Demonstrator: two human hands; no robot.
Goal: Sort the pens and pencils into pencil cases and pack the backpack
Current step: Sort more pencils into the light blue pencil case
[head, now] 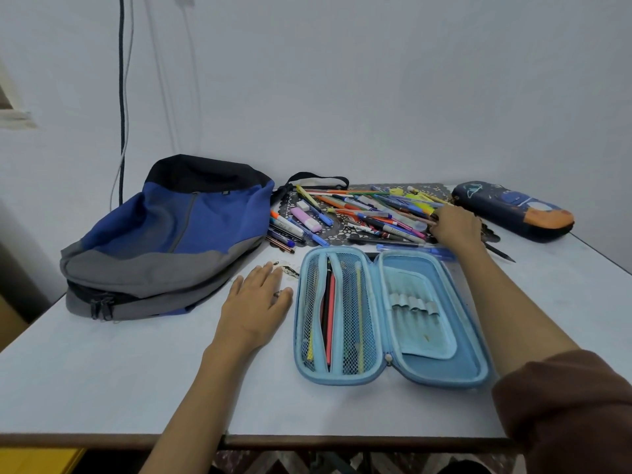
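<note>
Open blue case [441,369], axis front-to-back; left grip [254,302] flat, empty; right grip [456,227], hold unclear.

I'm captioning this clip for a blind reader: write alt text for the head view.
A person's right hand reaches into a pile of pens and pencils behind an open light-blue pencil case, while the left hand rests flat on the table. A blue-grey backpack lies at left, a dark pencil case at right.

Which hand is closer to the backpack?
Left. The left hand rests on the table beside the backpack; the right hand is across the open blue case, at the pen pile.
</note>
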